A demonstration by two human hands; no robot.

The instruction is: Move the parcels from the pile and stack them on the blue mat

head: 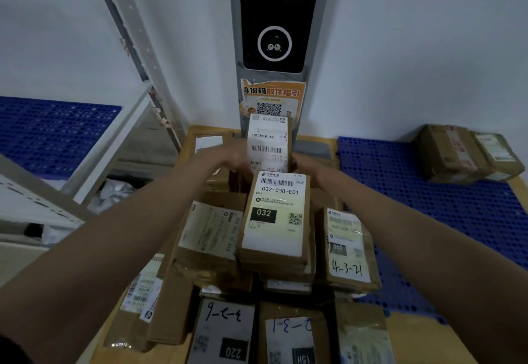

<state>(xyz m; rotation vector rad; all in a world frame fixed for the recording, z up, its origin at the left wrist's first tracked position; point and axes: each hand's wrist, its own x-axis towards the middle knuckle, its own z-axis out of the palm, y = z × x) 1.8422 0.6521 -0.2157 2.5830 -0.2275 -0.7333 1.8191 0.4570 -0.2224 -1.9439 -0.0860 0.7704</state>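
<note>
Brown cardboard fills the middle of the view: a pile of parcels (257, 263) heaped on a yellowish surface, most of them flat boxes with white shipping labels. One near the top (274, 220) carries a label reading 032-038-E01, with "032" in a black block. Just to its right lies a parcel (347, 249) with 4-3-21 handwritten on its label, and to its left another box (210, 235) sits tilted. At the near edge two dark-labelled parcels lie side by side, one (225, 332) marked 220.

Both arms reach forward over the pile. The left hand (237, 158) and right hand (304, 163) close on either side of a narrow upright parcel (268, 143) at the far end of the heap, its barcoded label facing the camera (the fingers themselves are mostly hidden behind the box and the stack in front, so the exact grip cannot be made out). It stands above the boxes around it.

To the right lies the blue mat (428, 206), a perforated plastic panel on the floor. On its far corner, against the white wall, two taped brown parcels (468, 155) rest close together, well apart from the pile.

Behind the heap stands a grey kiosk (274, 43) with a dark screen and an orange poster (273, 98) bearing a QR code. A metal shelf (125, 123) stands at the left.
</note>
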